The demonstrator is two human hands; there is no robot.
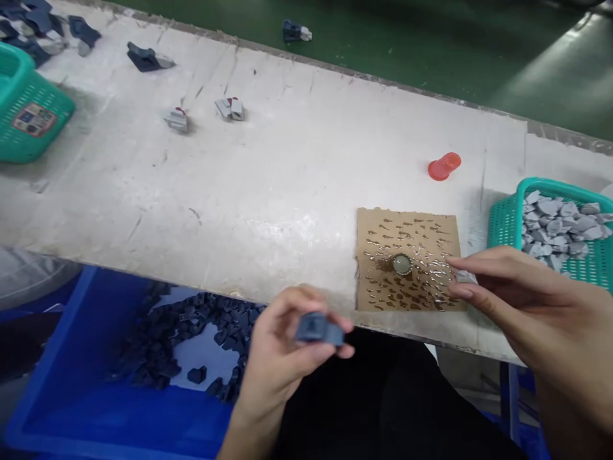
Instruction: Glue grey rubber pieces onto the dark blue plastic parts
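Dark blue moulded piece [320, 330] pinched firmly in left hand [278, 361], just off the table edge; small grey piece [464, 276] pinched in right hand [520, 306], at the edge of wet-streaked cardboard [407, 225]; bottle cap [401, 264] on cardboard; green basket [550, 185] of grey pieces nearby
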